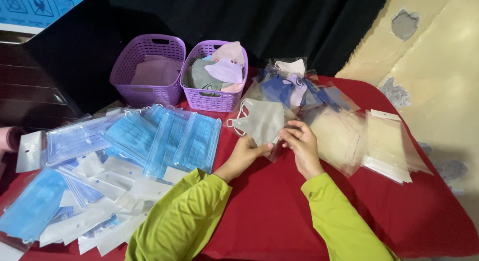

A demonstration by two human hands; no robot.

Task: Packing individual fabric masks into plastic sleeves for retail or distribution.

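Grey mask (262,122): matt soft cloth. Sleeves (384,141): clear glossy plastic. Baskets (147,66): purple moulded plastic. Worktop cover (269,206): red matt cloth.

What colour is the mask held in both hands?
Pale grey-white mask, clearest in the head view.

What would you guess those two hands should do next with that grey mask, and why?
Probably slide the grey face mask deeper into its clear bag. Left hand and right hand both pinch its lower edge, where clear film seems to show, and empty clear bags lie stacked nearby.
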